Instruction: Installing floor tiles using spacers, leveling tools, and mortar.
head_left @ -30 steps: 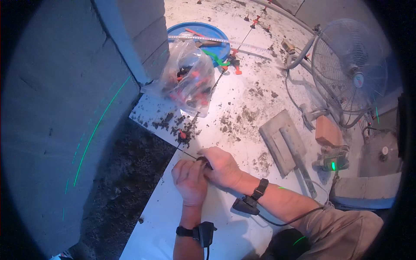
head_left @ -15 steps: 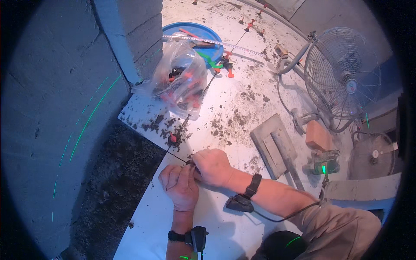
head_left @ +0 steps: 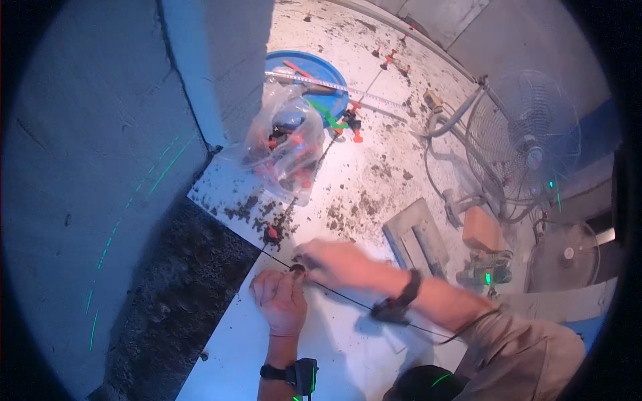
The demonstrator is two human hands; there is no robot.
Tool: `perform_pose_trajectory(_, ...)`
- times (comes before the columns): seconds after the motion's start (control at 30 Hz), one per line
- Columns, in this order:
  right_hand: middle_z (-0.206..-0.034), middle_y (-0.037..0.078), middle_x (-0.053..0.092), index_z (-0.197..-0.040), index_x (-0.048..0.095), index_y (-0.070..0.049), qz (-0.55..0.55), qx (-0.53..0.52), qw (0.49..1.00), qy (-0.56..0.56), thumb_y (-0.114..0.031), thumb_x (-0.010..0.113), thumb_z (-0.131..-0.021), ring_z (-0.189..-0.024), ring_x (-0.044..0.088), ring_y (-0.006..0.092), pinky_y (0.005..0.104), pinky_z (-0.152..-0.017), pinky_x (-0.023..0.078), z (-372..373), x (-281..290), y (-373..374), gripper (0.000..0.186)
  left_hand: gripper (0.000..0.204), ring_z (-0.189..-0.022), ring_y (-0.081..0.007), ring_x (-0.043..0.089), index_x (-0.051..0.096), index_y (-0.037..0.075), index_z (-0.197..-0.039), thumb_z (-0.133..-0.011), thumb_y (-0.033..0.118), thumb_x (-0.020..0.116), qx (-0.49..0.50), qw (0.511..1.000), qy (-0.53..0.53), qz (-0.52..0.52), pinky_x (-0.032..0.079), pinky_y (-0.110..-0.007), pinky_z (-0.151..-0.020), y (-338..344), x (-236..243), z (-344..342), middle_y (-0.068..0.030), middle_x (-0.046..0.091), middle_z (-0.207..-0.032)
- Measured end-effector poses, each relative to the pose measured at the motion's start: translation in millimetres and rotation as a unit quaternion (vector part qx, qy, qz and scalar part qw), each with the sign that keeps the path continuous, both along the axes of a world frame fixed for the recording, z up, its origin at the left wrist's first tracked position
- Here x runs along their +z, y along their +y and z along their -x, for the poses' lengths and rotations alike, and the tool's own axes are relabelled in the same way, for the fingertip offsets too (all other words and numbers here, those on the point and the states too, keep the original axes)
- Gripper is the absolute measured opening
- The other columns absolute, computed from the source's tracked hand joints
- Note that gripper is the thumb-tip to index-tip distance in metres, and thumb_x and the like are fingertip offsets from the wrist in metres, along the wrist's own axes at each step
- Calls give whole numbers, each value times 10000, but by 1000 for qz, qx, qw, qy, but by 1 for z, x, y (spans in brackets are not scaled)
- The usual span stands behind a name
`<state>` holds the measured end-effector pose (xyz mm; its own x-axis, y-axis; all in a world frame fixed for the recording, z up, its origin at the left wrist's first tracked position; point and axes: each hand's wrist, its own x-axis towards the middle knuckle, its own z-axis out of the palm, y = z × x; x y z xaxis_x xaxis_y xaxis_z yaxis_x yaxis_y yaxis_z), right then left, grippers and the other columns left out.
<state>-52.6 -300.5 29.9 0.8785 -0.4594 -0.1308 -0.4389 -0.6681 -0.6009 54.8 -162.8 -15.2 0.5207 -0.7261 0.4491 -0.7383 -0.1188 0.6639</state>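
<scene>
My left hand (head_left: 279, 301) is closed in a pinch on a small dark round piece (head_left: 297, 269) at the seam between large white floor tiles (head_left: 227, 354). Just above and right of it is my right hand (head_left: 338, 262), smeared by motion, its fingers unclear. Whether it touches the dark piece cannot be made out. Beyond the hands, a red-topped tile leveler (head_left: 271, 232) sits among dark crumbs near the tile corner. A clear plastic bag (head_left: 287, 150) of red and black tile levelers lies farther off. On the left, dark mortar (head_left: 180, 294) borders the tile edge.
Behind the bag stands a blue basin (head_left: 338, 70) with a measuring tape (head_left: 374, 99) across it. To the right lie a grey float (head_left: 401, 230), an orange brick (head_left: 483, 228) and a green-lit laser level (head_left: 483, 273). A fan (head_left: 525, 134) stands beyond. A block wall (head_left: 100, 167) rises left.
My right hand has pulled slightly away from my left and blurred, uncovering the dark round piece. My left hand keeps its pinch. The whole view has shifted a little.
</scene>
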Motion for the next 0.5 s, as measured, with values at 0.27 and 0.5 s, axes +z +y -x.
perform_pose_trajectory(0.27, -936, 151, 605, -1046, 571, -82, 356, -130, 922, 83, -252, 628, -842, -879, 618, 334, 440, -700, 509, -34, 6, -240, 271, 227, -969, -368, 517, 580, 12, -940, -818, 201, 607, -25, 999, 7, -23, 399, -492, -861, -5, 5, -2, -157, 559, -991)
perform_pose_trajectory(0.5, -699, 122, 615, -913, 563, -101, 395, -126, 902, 123, -206, 576, -855, -673, 624, 330, 454, -536, 468, -9, 33, -182, 121, 264, -1016, -412, 494, 521, -72, -1009, -828, 116, 488, 14, 999, 40, -23, 416, -508, -885, 0, -6, -3, -209, 530, -1055)
